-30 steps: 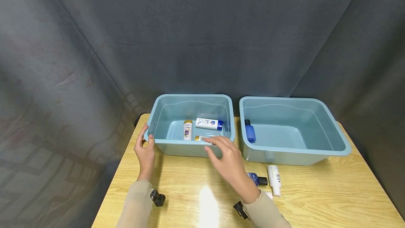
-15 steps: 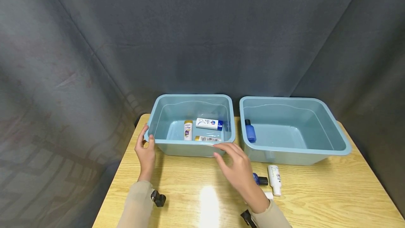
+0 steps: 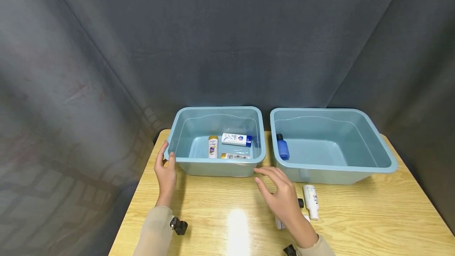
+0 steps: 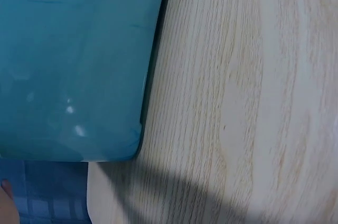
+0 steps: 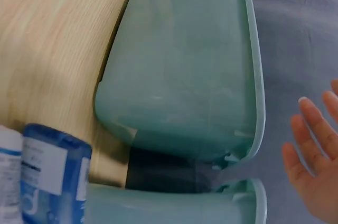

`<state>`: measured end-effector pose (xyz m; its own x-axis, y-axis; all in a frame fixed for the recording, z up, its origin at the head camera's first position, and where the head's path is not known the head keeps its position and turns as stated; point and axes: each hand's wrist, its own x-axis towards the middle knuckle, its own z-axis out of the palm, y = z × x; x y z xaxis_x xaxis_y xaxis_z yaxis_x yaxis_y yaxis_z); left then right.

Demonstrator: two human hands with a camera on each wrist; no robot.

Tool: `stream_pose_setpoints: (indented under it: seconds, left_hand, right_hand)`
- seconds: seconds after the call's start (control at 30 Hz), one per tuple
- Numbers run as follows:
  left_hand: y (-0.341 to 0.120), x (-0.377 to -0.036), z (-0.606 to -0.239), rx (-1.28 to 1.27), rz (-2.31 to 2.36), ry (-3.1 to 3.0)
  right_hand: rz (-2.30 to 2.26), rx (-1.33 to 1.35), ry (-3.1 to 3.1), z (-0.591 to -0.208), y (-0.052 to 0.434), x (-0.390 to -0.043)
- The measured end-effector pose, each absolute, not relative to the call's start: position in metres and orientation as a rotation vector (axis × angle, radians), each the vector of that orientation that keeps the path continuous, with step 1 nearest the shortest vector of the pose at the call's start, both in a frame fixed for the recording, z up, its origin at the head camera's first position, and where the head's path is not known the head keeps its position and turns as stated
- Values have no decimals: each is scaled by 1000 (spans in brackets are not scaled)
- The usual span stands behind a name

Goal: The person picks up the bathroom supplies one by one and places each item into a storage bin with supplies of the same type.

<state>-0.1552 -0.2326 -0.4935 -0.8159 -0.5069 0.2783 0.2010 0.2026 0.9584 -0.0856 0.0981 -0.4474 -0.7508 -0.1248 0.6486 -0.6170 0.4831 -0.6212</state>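
My left hand (image 3: 166,177) rests at the front left corner of the left blue bin (image 3: 213,168), fingers along its side and thumb near the front rim. Inside that bin lie a white bottle with a gold cap (image 3: 213,150), a white bottle with a blue cap (image 3: 234,139) and another gold-capped bottle (image 3: 237,156). My right hand (image 3: 282,198) holds nothing; its fingers are loosely bent, over the table just in front of the gap between the bins. Beneath it, partly hidden, a blue bottle (image 5: 55,174) with a black cap lies on the table.
The right blue bin (image 3: 334,174) holds one blue bottle (image 3: 282,150) by its left wall. A white bottle (image 3: 311,201) lies on the table before it, with another white container (image 3: 279,223) partly behind the right arm. A dark curtain (image 3: 227,42) hangs behind.
My right hand has drawn back from over the left bin's front rim and moved right and toward me, uncovering the gold-capped bottle there. The left hand has stayed at its corner.
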Motion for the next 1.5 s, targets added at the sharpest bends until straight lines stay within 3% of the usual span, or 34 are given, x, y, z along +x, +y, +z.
stream_pose_setpoints:
  seconds: [0.87, 1.27, 1.5]
  left_hand:
    - [-237, -147, -486, 87, -1294, -2046]
    - [-207, -130, -434, -48, -1358, -1933]
    - [-194, -128, -425, -201, -1281, -1938]
  right_hand:
    - [1198, 479, -2214, -475, 146, -73]
    - [1188, 323, -2307, -483, 160, -65]
    - [1197, 269, -2309, -489, 167, -61]
